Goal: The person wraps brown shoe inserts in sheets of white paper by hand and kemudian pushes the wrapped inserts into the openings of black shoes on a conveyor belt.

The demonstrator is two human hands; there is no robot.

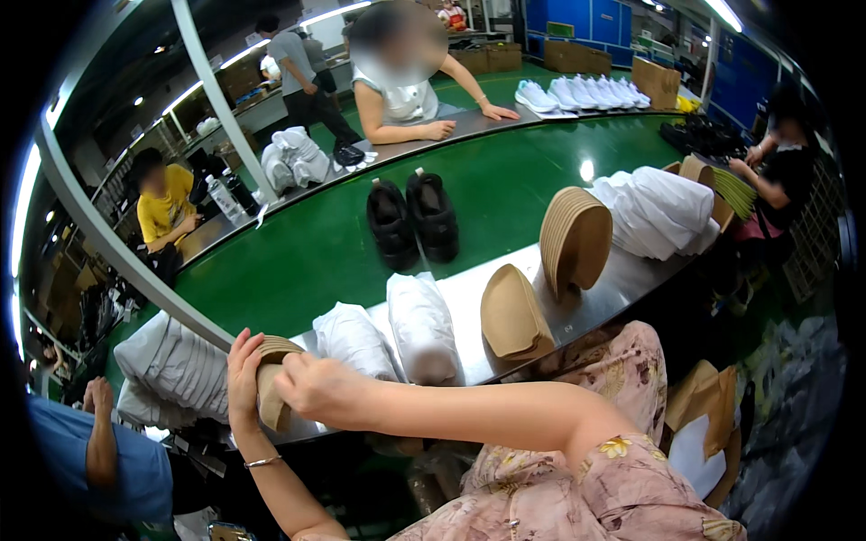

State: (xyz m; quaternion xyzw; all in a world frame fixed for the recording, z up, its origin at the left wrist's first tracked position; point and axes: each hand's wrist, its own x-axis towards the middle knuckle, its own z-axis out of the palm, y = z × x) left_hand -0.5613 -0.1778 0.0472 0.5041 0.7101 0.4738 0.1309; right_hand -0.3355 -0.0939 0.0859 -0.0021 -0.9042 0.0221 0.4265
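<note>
At the left end of the metal ledge, my left hand [242, 371], a bangle on its wrist, holds a short stack of curved brown cardboard pieces [272, 397] from its left side. My right hand [323, 389] reaches across from the right, its fingers closed at the stack's right edge. Just beyond my right forearm lie two white paper-wrapped bundles, one upright and rounded [419, 320], the other [352, 338] left of it. A pair of black shoes [392, 221] stands on the green belt ahead, apart from both hands.
More brown cardboard pieces [512, 311] and a taller nested stack [568, 239] stand on the ledge [474, 288] at right, before white wrapped bundles [654, 212]. A grey post [135, 257] slants down near my left hand. Co-workers sit around the green belt [505, 171]; white shoes [586, 93] line its far side.
</note>
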